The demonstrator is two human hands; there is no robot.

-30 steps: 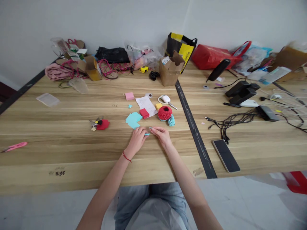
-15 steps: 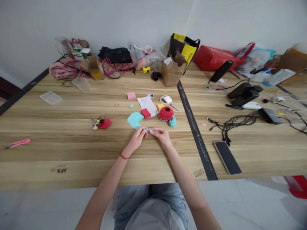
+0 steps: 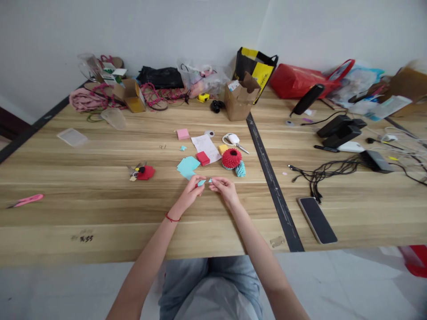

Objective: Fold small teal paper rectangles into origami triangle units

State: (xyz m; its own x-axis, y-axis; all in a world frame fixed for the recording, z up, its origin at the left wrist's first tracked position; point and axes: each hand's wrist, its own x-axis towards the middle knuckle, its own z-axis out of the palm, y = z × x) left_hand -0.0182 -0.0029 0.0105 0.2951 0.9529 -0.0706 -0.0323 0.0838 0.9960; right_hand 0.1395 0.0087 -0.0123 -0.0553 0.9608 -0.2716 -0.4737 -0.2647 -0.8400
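Observation:
A small light-blue paper piece (image 3: 201, 182) is pinched in my left hand (image 3: 192, 190). My right hand (image 3: 224, 187), a short gap away, pinches another tiny light-blue paper piece (image 3: 210, 180) between thumb and fingertips. Just beyond the left hand lie flat light-blue paper sheets (image 3: 187, 167). Past the right hand stands a ring-shaped red folded-paper piece (image 3: 231, 157) on a light-blue layer, and against it leans a light-blue folded-paper piece (image 3: 240, 169). A red paper stack (image 3: 203, 158) rests partly on a written white sheet (image 3: 207, 146).
Scissors (image 3: 240, 146), a yellow paper stack (image 3: 223, 149) and a pink one (image 3: 183, 134) lie farther back. Keys with a red tag (image 3: 144, 172) and pink snips (image 3: 28, 200) are at left. A phone (image 3: 317, 220) and black cables (image 3: 320, 173) lie at right; bags and boxes line the wall.
My hands have drawn slightly apart. The light-blue paper that was between both sets of fingers now shows as two separate pieces, one in each hand.

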